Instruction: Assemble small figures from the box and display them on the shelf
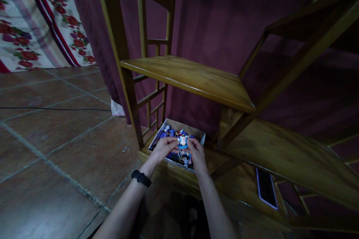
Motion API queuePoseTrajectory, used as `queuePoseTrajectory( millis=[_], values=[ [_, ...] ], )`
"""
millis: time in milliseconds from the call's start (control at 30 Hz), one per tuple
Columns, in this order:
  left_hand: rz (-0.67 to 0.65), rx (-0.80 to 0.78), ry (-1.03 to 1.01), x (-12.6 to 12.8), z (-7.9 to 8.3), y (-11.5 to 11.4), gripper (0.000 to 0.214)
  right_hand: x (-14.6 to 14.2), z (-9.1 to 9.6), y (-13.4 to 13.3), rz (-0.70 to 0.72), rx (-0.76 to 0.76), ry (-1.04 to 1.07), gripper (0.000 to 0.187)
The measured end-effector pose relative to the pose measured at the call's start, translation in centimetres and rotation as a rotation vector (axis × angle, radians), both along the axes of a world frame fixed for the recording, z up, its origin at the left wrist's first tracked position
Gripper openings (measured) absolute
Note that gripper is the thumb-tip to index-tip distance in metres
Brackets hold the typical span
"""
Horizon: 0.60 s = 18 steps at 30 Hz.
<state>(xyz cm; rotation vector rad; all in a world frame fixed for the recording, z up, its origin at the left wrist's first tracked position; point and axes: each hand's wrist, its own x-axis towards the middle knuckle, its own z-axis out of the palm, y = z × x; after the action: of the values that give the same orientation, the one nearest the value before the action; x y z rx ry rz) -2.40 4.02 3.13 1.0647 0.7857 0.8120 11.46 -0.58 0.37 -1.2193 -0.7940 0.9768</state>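
Brown tiles [75,145] leave open room at left, up to a wooden post [128,82] beside the box [194,129]. Over it, I see left hand [164,148] and right hand [197,151] pinching one small toy [183,141]; many other toys [185,160] lie inside. Above juts a shelf [193,78]; rightward rests a phone [266,188].

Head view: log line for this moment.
left hand: holding small figurine | right hand: holding same figurine | figurine: over open box of small figures | phone: right of box
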Motion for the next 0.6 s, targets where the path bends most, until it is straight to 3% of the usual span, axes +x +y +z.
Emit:
queuePoseTrajectory(
  millis=[433,600],
  values=[
    [0.02,-0.016,0.001,-0.07,-0.48,0.15,0.028,-0.51,0.14,-0.03,-0.02,0.003,-0.054,0.027],
    [0.123,-0.076,-0.074,0.18,-0.74,0.22,0.032,-0.84,0.33,-0.04,-0.024,-0.008,-0.042,0.025]
  ],
)
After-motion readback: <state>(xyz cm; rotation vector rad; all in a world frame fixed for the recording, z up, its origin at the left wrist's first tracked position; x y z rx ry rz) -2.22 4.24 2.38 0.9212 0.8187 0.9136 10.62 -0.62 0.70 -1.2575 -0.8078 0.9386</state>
